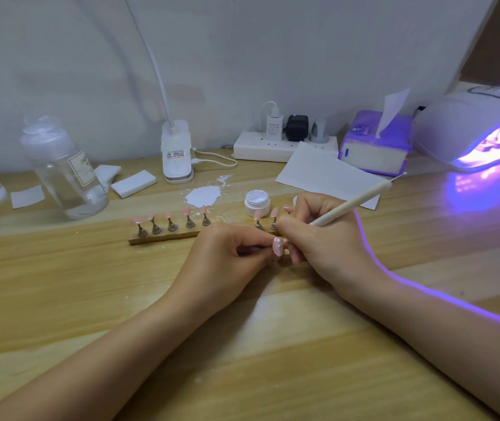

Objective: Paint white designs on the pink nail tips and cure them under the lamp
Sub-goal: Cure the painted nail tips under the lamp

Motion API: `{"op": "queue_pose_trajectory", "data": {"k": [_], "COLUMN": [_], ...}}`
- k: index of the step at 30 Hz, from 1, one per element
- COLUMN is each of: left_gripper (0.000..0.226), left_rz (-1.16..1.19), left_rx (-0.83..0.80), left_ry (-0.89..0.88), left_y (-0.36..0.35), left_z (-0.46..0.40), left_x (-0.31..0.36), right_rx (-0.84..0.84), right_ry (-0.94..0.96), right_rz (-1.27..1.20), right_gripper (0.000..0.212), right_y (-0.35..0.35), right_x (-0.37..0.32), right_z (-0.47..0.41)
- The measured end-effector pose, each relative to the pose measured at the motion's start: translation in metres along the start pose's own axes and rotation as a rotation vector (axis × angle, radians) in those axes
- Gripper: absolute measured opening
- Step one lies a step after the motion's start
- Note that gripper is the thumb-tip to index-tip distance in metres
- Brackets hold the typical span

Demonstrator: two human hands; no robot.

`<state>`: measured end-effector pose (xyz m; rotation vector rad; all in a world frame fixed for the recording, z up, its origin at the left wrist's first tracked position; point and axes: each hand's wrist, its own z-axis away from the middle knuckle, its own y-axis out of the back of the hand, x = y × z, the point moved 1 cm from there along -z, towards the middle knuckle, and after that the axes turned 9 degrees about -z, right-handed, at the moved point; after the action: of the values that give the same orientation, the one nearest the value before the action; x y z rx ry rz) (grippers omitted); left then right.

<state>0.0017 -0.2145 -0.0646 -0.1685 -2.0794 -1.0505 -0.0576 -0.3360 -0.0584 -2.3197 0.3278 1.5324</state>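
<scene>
At table centre: left hand (pixel 227 253) pinching pink nail tip (pixel 278 246)
Right hand (pixel 318 235): gripping white brush (pixel 353 205), touching that tip
Far right: curing lamp (pixel 467 126) glowing violet

Pink nail tip (pixel 278 246) at centre, white marks on it. Pink nail tips (pixel 169 214) on tan wooden holder (pixel 163 237) at 11 o'clock. White jar (pixel 257 202) at 12 o'clock, white paint smear (pixel 203 196) beside it. Cream-white pen (pixel 353 203) at 1 o'clock. White lamp (pixel 473 129) at 2 o'clock, violet glow. Light wood-grain table (pixel 90 299).
</scene>
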Motion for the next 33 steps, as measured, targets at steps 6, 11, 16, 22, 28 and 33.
{"op": "queue_pose_trajectory", "data": {"k": [6, 11, 16, 22, 28, 33], "left_gripper": [0.017, 0.017, 0.018, 0.02, 0.019, 0.021], "left_rz": [-0.008, 0.005, -0.003, 0.011, 0.008, 0.003], "left_rx": [-0.001, 0.001, 0.007, -0.005, 0.004, 0.009], "left_ry": [-0.003, -0.001, 0.002, -0.007, -0.004, -0.009], "left_y": [0.0002, 0.0001, 0.0002, 0.0007, 0.0003, 0.0007], "left_z": [0.0, 0.0003, 0.0, -0.0002, -0.0006, 0.0001], "left_x": [0.0002, 0.0004, 0.0008, 0.0019, 0.001, 0.0011], "right_rx": [0.01, 0.016, 0.009, 0.002, 0.018, -0.001], "right_ry": [-0.005, -0.001, 0.004, -0.002, -0.004, 0.005], "right_rz": [-0.001, -0.005, 0.007, 0.002, -0.014, 0.002], "right_gripper": [0.039, 0.039, 0.038, 0.041, 0.039, 0.039], "right_y": [0.0, -0.0002, 0.0002, -0.0006, -0.0007, -0.0007], "right_x": [-0.0006, 0.0002, 0.0006, 0.0, -0.0004, -0.0001], "right_z": [0.0004, 0.0003, -0.0001, 0.0, 0.0005, 0.0005]}}
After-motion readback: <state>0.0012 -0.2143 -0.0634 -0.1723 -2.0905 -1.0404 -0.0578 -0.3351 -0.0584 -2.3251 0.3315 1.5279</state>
